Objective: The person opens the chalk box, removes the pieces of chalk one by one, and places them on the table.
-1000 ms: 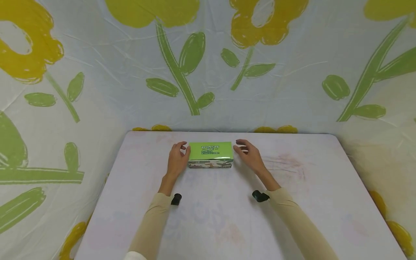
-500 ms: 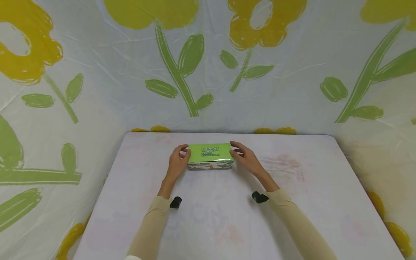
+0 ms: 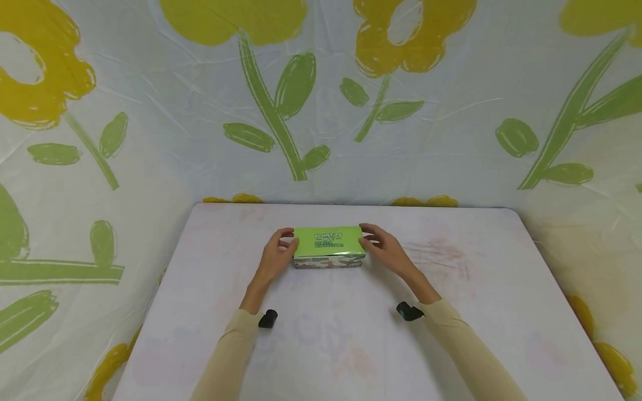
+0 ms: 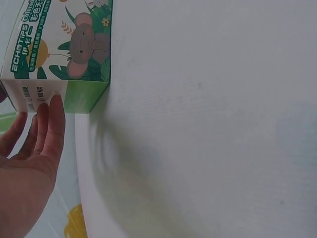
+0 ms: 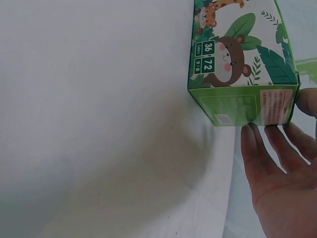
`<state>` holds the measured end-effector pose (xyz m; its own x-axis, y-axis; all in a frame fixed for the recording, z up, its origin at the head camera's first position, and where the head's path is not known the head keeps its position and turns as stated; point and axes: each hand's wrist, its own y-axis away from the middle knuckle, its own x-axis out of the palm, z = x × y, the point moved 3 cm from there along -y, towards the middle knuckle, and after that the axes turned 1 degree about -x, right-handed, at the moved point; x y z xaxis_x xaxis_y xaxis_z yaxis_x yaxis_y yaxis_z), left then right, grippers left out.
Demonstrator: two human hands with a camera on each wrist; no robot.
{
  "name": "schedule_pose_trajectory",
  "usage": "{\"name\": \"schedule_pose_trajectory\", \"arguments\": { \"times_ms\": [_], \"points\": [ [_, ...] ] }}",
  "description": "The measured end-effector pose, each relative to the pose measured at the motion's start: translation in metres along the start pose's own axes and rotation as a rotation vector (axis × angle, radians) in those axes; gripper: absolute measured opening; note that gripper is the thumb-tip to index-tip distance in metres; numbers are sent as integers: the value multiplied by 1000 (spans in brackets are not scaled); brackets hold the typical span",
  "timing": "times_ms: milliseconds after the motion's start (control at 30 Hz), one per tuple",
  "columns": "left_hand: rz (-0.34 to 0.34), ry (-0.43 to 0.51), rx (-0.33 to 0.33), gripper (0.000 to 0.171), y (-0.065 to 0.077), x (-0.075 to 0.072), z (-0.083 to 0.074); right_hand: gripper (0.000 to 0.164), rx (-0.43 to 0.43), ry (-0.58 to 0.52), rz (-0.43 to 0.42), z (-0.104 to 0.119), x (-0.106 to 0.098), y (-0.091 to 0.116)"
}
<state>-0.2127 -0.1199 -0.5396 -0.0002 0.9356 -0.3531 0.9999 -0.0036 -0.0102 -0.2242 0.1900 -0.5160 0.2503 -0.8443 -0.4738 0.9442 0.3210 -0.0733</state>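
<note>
A small cardboard box [image 3: 329, 241] with a bright green lid stands on the white table, between the two hands. Printed animals decorate its front; an elephant shows on the box [image 4: 86, 44] in the left wrist view and a bear in the right wrist view. My left hand [image 3: 277, 256] holds the box's left end, fingertips against the end face. At the opposite end, my right hand [image 3: 388, 252] holds it with fingertips on the green end face [image 5: 242, 106] and the thumb at the edge. What is inside the box is hidden.
The white table [image 3: 321, 334] has rounded far corners and faint coloured smudges. A flower-printed cloth [image 3: 431, 161] rises behind it and at both sides. Small black devices [image 3: 409, 312] sit at both sleeve cuffs.
My right hand has closed in on the box's right end and now touches it. The box has moved slightly toward me and to the right, both hands moving with it.
</note>
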Motion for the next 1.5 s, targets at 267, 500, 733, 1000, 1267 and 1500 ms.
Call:
{"name": "schedule_pose_trajectory", "arguments": {
  "times_ms": [267,500,733,1000,1267,1500],
  "points": [
    [47,15,6,43,8,1,2,52,5,-23,13,0,-1,10],
    [114,12,33,46,16,0,5,53,30,-5,20,5,-2,21],
    [195,32,52,68,28,1,6,53,32,22,23,-3,-2,27],
    [303,24,72,107,34,6,9,52,-99,95,5,6,-2,29],
    [314,52,72,105,28,5,12,53,-205,214,50,27,7,21],
    [325,88,49,105,25,5,13,57,-228,296,131,40,18,15]
  ]
}}
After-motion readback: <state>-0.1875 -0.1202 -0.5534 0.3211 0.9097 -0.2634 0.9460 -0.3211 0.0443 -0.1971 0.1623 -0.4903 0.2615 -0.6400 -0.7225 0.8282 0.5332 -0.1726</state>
